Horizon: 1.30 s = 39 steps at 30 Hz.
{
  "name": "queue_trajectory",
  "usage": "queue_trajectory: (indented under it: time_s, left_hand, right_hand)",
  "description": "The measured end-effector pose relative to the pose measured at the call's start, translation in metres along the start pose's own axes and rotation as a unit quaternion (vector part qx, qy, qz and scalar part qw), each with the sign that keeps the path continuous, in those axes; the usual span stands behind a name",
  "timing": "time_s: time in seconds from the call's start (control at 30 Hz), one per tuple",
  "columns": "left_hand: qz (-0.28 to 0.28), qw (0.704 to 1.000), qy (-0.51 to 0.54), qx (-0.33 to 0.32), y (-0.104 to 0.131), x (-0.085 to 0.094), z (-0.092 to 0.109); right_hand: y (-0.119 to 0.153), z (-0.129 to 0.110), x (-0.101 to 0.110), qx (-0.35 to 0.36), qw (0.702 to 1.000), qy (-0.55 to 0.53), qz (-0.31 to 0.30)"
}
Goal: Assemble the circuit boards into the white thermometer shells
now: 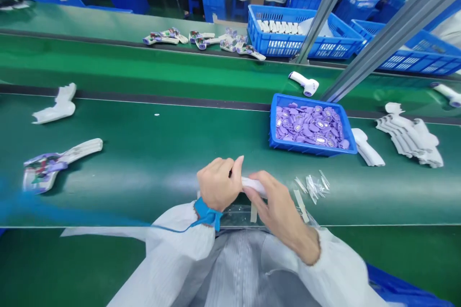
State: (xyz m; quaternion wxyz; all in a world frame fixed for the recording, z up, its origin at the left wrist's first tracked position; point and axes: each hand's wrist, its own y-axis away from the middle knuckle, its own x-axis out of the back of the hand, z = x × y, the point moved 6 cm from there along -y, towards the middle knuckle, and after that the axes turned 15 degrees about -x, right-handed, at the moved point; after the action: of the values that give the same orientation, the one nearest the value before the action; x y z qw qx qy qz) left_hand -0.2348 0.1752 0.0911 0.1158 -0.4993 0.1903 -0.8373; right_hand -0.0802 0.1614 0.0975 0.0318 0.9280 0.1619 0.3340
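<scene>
Near the front edge of the green belt, both my hands are closed around a white plastic housing. My left hand, with a blue strap at the wrist, wraps its left end and hides most of it. From the other side, my right hand grips the piece between thumb and fingers. Beyond them stands a blue tray of purple oval plates. Several thin clear strips lie to the right of my right hand.
At left lie an opened gun-shaped unit and a white shell. White shells are stacked at right. A metal post slants beside the tray. Across the far belt are blue crates, more opened units and several people in white coats.
</scene>
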Motion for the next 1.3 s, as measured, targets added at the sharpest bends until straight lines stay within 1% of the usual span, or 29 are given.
queue_trajectory:
  time_s: [0.07, 0.1, 0.13, 0.17, 0.2, 0.27, 0.3, 0.33, 0.37, 0.4, 0.43, 0.47, 0.5, 0.53, 0.57, 0.6, 0.67, 0.73, 0.83, 0.87, 0.9, 0.97, 1.0, 1.03, 1.07, 1.1, 1.17, 1.23, 1.3]
  left_hand:
    - [-0.032, 0.999, -0.007, 0.000, -0.005, -0.006, -0.003]
    - [-0.047, 0.999, -0.003, -0.001, -0.007, -0.005, -0.005]
    - [-0.061, 0.998, 0.009, -0.004, -0.008, -0.003, -0.007]
    - [-0.067, 0.997, 0.032, -0.010, -0.007, 0.002, -0.007]
    - [-0.065, 0.996, 0.067, -0.015, -0.005, 0.007, -0.008]
    - [-0.017, 0.990, 0.140, -0.001, 0.001, 0.018, -0.010]
    - [0.023, 0.986, 0.163, 0.023, 0.004, 0.021, -0.014]
    - [0.061, 0.982, 0.170, 0.054, 0.007, 0.023, -0.018]
    - [0.087, 0.980, 0.159, 0.087, 0.009, 0.021, -0.023]
    - [0.097, 0.978, 0.143, 0.115, 0.009, 0.016, -0.027]
    - [0.096, 0.978, 0.128, 0.131, 0.006, 0.009, -0.031]
    - [0.087, 0.980, 0.118, 0.135, 0.002, 0.002, -0.033]
    - [0.078, 0.982, 0.111, 0.134, -0.003, -0.004, -0.035]
    - [0.071, 0.983, 0.106, 0.129, -0.008, -0.008, -0.037]
    - [0.066, 0.985, 0.105, 0.124, -0.013, -0.011, -0.038]
    - [0.061, 0.985, 0.108, 0.119, -0.017, -0.012, -0.039]
    - [0.045, 0.986, 0.121, 0.106, -0.020, -0.010, -0.038]
    - [0.013, 0.979, 0.182, 0.088, -0.018, -0.006, -0.035]
    - [-0.033, 0.941, 0.332, 0.056, -0.006, 0.000, -0.027]
    - [-0.047, 0.932, 0.358, 0.042, -0.002, 0.004, -0.026]
    - [-0.064, 0.932, 0.356, 0.025, 0.002, 0.009, -0.026]
    - [-0.122, 0.949, 0.292, -0.010, 0.005, 0.016, -0.033]
    - [-0.155, 0.955, 0.254, -0.008, 0.005, 0.019, -0.041]
    - [-0.181, 0.958, 0.221, 0.012, 0.002, 0.021, -0.054]
    - [-0.194, 0.961, 0.194, 0.045, -0.005, 0.024, -0.070]
    - [-0.192, 0.962, 0.173, 0.086, -0.015, 0.029, -0.089]
    - [-0.156, 0.965, 0.138, 0.157, -0.044, 0.043, -0.132]
    - [-0.112, 0.967, 0.100, 0.205, -0.079, 0.063, -0.177]
    - [-0.065, 0.964, 0.045, 0.253, -0.105, 0.090, -0.223]
  right_hand:
    - [0.001, -0.004, -0.008, 0.011, 0.999, 0.023, 0.029]
    - [-0.001, -0.003, -0.012, -0.006, 0.999, 0.008, 0.034]
    - [-0.005, 0.001, -0.015, -0.042, 0.998, -0.026, 0.025]
    - [-0.009, 0.008, -0.017, -0.097, 0.992, -0.078, 0.004]
    - [-0.013, 0.017, -0.022, -0.164, 0.976, -0.141, -0.035]
    - [-0.016, 0.029, -0.035, -0.285, 0.911, -0.262, -0.143]
    - [-0.014, 0.030, -0.042, -0.319, 0.877, -0.298, -0.200]
    - [-0.013, 0.027, -0.048, -0.326, 0.860, -0.306, -0.245]
    - [-0.012, 0.023, -0.052, -0.304, 0.870, -0.283, -0.267]
    - [-0.012, 0.019, -0.052, -0.263, 0.902, -0.227, -0.255]
    - [-0.013, 0.014, -0.052, -0.210, 0.942, -0.146, -0.216]
    - [-0.013, 0.008, -0.052, -0.154, 0.973, -0.052, -0.165]
    - [-0.013, 0.004, -0.052, -0.107, 0.987, 0.039, -0.113]
    - [-0.013, 0.001, -0.054, -0.076, 0.988, 0.112, -0.074]
    - [-0.013, 0.000, -0.055, -0.059, 0.984, 0.158, -0.052]
    - [-0.013, 0.001, -0.056, -0.050, 0.982, 0.174, -0.043]
    - [-0.015, 0.004, -0.052, -0.040, 0.989, 0.135, -0.043]
    - [-0.017, 0.007, -0.044, -0.043, 0.995, 0.057, -0.070]
    - [-0.018, 0.012, -0.032, -0.072, 0.991, -0.025, -0.109]
    - [-0.019, 0.013, -0.030, -0.078, 0.990, -0.035, -0.114]
    - [-0.018, 0.013, -0.029, -0.083, 0.988, -0.038, -0.121]
    - [-0.017, 0.016, -0.030, -0.093, 0.987, -0.030, -0.125]
    - [-0.017, 0.018, -0.029, -0.098, 0.988, -0.026, -0.113]
    - [-0.016, 0.020, -0.027, -0.104, 0.990, -0.024, -0.092]
    - [-0.016, 0.024, -0.023, -0.112, 0.992, -0.025, -0.062]
    - [-0.016, 0.028, -0.019, -0.123, 0.992, -0.026, -0.029]
    - [-0.017, 0.038, -0.014, -0.153, 0.988, -0.023, 0.008]
    - [-0.019, 0.046, -0.015, -0.179, 0.984, -0.016, 0.000]
    - [-0.019, 0.054, -0.017, -0.196, 0.980, -0.012, -0.023]
